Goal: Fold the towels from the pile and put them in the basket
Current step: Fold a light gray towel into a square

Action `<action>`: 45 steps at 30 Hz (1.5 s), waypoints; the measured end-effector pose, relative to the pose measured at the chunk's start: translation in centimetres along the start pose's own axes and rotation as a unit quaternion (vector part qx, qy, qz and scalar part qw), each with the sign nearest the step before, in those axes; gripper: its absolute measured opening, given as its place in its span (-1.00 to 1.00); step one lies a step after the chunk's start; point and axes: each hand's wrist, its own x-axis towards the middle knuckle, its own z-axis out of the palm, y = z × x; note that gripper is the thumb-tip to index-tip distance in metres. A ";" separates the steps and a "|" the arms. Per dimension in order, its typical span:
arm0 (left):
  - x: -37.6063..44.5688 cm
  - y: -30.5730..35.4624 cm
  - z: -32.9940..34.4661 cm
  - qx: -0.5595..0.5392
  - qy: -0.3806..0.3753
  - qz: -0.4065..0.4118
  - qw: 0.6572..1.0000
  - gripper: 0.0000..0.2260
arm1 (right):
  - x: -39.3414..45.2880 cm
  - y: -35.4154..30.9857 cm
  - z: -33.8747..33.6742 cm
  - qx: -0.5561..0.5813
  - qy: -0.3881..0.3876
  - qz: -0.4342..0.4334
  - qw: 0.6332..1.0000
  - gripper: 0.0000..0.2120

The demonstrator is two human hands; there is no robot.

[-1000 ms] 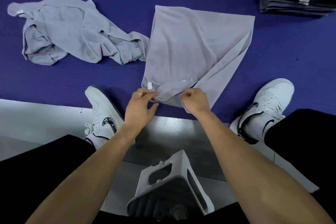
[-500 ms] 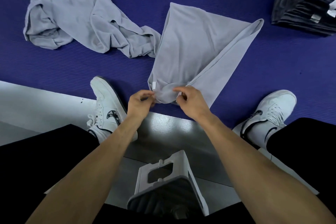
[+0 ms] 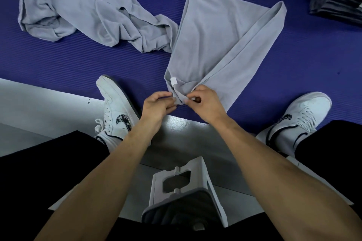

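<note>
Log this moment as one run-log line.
step: folding | left hand: pinches towel near corner | right hand: pinches same corner | pile: crumpled, far left on mat

A ribbed purple mat (image 3: 78, 60) covers glossy grey floor (image 3: 182, 143), beside a grey plastic stool (image 3: 186, 191).
</note>
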 end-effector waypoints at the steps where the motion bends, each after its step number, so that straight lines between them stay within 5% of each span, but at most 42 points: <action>1: 0.0 0.0 -0.1 0.032 -0.004 0.006 0.999 -0.87 | 0.2 -0.1 -0.1 0.011 0.020 0.010 1.000 -0.92; 14: -0.6 1.6 0.3 0.004 -0.082 0.041 0.996 -0.89 | 0.5 -0.6 -0.5 -0.013 0.024 -0.094 0.995 -0.86; 30: -0.8 2.6 0.7 0.038 -0.094 -0.029 0.994 -0.82 | 0.3 -0.9 -1.7 0.040 -0.046 -0.046 0.997 -0.88; 39: -0.5 2.3 1.0 0.046 -0.077 -0.045 0.995 -0.71 | -0.4 -1.1 -0.5 0.045 0.023 -0.016 0.999 -0.93; 42: -0.2 1.8 0.6 0.060 -0.057 -0.026 0.996 -0.81 | -0.5 -1.0 -0.7 0.059 0.036 0.013 0.998 -0.93; 45: 0.1 0.9 0.0 0.191 -0.052 0.067 0.978 -0.92 | -0.7 -0.8 -1.2 0.094 0.053 0.050 0.993 -0.92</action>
